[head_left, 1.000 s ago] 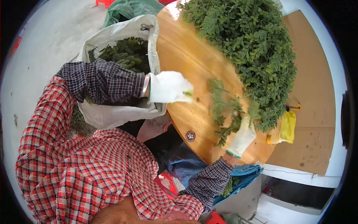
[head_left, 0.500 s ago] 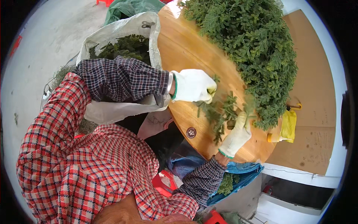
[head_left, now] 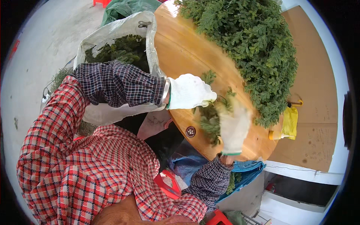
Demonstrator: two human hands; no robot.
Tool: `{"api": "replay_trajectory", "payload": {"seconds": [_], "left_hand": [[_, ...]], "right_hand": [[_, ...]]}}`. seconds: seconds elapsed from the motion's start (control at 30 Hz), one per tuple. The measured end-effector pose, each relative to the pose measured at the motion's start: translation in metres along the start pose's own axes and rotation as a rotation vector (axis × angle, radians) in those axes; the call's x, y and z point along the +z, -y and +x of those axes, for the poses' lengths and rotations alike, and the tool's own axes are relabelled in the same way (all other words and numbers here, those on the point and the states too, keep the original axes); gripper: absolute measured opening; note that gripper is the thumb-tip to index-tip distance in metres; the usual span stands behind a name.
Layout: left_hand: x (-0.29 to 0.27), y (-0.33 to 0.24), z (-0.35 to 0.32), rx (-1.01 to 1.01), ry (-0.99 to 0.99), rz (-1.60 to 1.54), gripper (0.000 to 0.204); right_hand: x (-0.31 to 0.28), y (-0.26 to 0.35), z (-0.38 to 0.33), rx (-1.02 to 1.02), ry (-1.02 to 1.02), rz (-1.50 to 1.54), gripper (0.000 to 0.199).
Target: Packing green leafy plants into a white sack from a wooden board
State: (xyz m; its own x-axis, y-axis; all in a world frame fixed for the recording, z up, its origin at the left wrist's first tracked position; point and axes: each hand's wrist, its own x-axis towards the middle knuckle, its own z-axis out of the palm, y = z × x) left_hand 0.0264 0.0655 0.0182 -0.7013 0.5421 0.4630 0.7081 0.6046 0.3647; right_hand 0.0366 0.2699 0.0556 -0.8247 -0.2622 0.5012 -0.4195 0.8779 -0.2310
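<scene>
In a white knit glove, my left hand pinches a green needled sprig over the near part of the round wooden table. Leaflets show above and below the closed fingers. My right hand, gloved likewise, is close beside the sprig on its right. Motion smears its fingers, so whether they grip a stem cannot be made out. Beyond both hands, a large heap of green branches covers the table's far right side.
An open white sack with darker sprigs stands left of the table, scissors at its rim. A blue bag with greenery hangs below the near edge. A yellow-wrapped item lies by cardboard. Red stools stand nearby.
My right hand has swung up and slightly left, nearer my left hand, and is now blurred. My left hand has drawn slightly back to the left, still pinching.
</scene>
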Motion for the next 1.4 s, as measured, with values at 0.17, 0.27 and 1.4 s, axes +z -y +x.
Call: {"api": "replay_trajectory", "payload": {"seconds": [0.17,0.27,1.4], "left_hand": [[-0.001,0.002,-0.002,-0.115,0.066,-0.148,0.013],[-0.017,-0.004,0.004,-0.306,0.200,-0.357,0.018],[-0.015,0.028,-0.004,-0.322,0.300,-0.379,0.025]], "right_hand": [[0.012,-0.015,0.000,0.107,0.450,0.328,0.016],[0.016,-0.006,-0.006,0.142,0.150,0.390,0.013],[-0.026,-0.072,-0.018,0.544,-0.098,0.284,0.040]]}}
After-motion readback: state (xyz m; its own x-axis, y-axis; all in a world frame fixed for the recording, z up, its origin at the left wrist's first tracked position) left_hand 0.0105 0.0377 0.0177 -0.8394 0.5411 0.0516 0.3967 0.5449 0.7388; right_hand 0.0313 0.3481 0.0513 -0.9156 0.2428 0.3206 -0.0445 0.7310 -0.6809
